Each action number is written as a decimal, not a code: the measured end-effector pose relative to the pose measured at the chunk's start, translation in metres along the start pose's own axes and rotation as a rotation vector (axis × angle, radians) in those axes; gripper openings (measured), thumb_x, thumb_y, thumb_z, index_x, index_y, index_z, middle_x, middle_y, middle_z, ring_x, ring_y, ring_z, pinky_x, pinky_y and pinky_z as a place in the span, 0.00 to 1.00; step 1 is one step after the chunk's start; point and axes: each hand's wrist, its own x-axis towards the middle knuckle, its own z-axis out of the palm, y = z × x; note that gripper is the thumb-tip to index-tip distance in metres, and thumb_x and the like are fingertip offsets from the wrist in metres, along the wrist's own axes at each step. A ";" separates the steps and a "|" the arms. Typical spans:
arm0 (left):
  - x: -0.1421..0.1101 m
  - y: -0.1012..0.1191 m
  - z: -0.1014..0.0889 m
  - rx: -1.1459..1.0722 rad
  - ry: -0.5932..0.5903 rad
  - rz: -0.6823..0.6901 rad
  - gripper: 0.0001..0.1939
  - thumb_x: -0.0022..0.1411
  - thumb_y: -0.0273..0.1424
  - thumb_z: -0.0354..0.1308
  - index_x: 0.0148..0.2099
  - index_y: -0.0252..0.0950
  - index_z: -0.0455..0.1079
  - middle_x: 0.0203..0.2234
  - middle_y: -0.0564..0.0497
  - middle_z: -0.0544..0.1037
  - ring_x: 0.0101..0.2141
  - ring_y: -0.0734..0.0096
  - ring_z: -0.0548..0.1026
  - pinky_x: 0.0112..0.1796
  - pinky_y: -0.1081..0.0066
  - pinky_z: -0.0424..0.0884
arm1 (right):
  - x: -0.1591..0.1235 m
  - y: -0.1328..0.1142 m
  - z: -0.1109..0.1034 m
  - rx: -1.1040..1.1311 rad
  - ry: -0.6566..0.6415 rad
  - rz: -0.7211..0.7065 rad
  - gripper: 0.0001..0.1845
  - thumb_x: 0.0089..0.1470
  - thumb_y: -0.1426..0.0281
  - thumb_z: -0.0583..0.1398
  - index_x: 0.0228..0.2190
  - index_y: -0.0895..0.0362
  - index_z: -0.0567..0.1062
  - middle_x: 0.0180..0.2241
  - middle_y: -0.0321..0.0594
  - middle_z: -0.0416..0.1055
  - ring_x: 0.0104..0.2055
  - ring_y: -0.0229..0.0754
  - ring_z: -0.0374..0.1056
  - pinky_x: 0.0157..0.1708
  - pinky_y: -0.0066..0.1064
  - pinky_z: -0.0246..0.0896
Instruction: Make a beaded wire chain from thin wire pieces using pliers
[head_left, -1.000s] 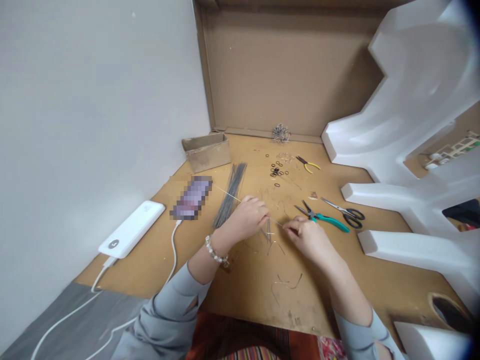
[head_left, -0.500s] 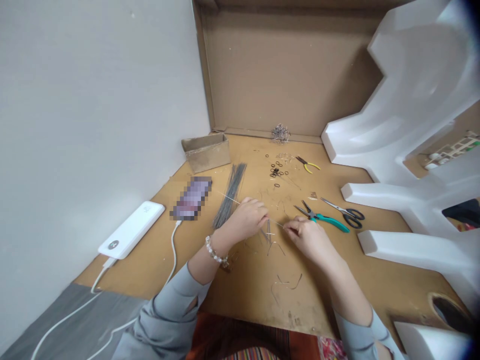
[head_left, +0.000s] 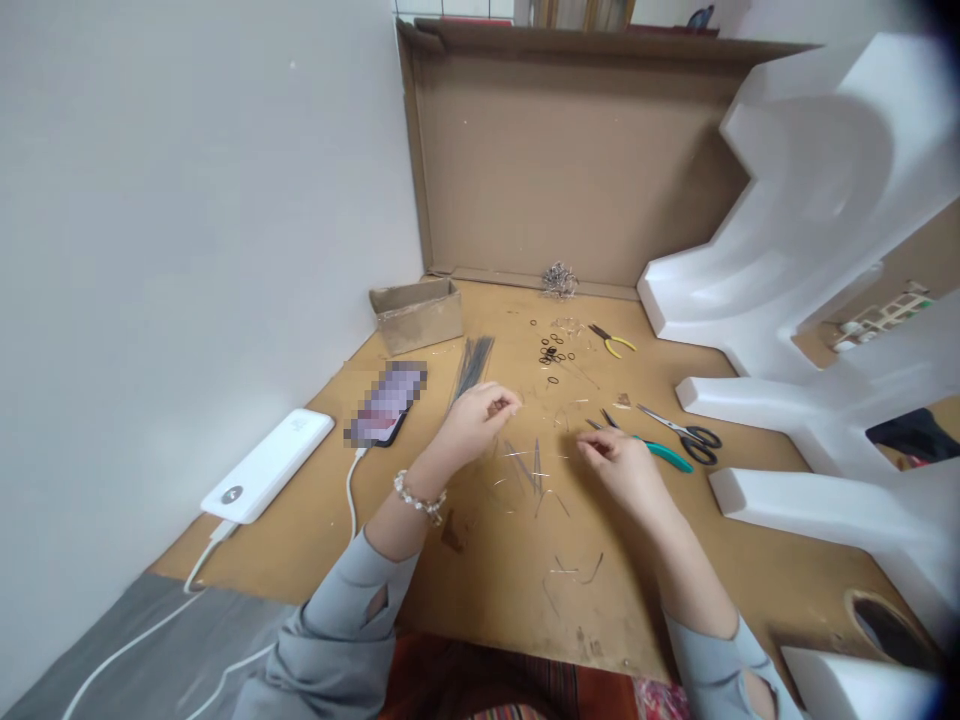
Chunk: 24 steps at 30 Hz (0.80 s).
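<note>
Looked like handling thin wires [head_left: 537, 468] — left hand [head_left: 478, 416] and right hand [head_left: 621, 468] curled narrow mid-frame, couldn't tell if empty — next move likely needed fine pinching.

A bundle of thin, straight grey wires [head_left: 475, 360] lies flat and slanted, its near part hidden. To the bundle's right and nearer the viewer, short loose wires [head_left: 538, 465] lie scattered, some straight, some bent. Farther right of the bundle, teal-handled pliers [head_left: 670, 457] lie partly covered, jaws spread.
</note>
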 end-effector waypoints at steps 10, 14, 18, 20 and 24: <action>-0.006 0.025 0.020 -0.197 -0.134 0.006 0.08 0.61 0.31 0.51 0.34 0.34 0.69 0.30 0.50 0.73 0.33 0.73 0.70 0.36 0.72 0.65 | -0.002 -0.030 0.019 0.909 0.041 0.098 0.13 0.42 0.60 0.65 0.26 0.58 0.76 0.24 0.40 0.75 0.26 0.38 0.70 0.27 0.30 0.66; -0.006 0.026 0.019 -0.189 -0.171 0.004 0.08 0.61 0.31 0.50 0.34 0.34 0.69 0.30 0.50 0.73 0.33 0.73 0.70 0.36 0.72 0.65 | -0.004 -0.027 0.019 0.843 0.072 0.054 0.11 0.44 0.61 0.64 0.25 0.58 0.76 0.24 0.39 0.75 0.26 0.39 0.70 0.30 0.32 0.67; -0.007 0.024 0.021 -0.232 -0.162 -0.007 0.08 0.61 0.31 0.50 0.35 0.34 0.68 0.31 0.50 0.73 0.33 0.73 0.70 0.36 0.72 0.66 | -0.007 -0.028 0.019 0.625 0.183 -0.091 0.08 0.47 0.64 0.62 0.25 0.56 0.76 0.26 0.39 0.75 0.28 0.39 0.70 0.32 0.32 0.66; -0.007 0.025 0.022 -0.218 -0.148 -0.002 0.07 0.61 0.30 0.50 0.35 0.35 0.68 0.30 0.51 0.73 0.33 0.73 0.70 0.35 0.72 0.66 | -0.009 -0.029 0.019 0.521 0.226 -0.166 0.07 0.49 0.65 0.60 0.25 0.55 0.75 0.26 0.38 0.74 0.29 0.39 0.69 0.32 0.32 0.65; -0.009 0.026 0.025 -0.164 -0.101 0.012 0.07 0.61 0.28 0.49 0.34 0.34 0.68 0.30 0.51 0.72 0.32 0.73 0.69 0.35 0.72 0.65 | -0.010 -0.029 0.018 0.374 0.261 -0.284 0.08 0.52 0.66 0.58 0.26 0.54 0.76 0.27 0.39 0.74 0.30 0.40 0.69 0.34 0.33 0.65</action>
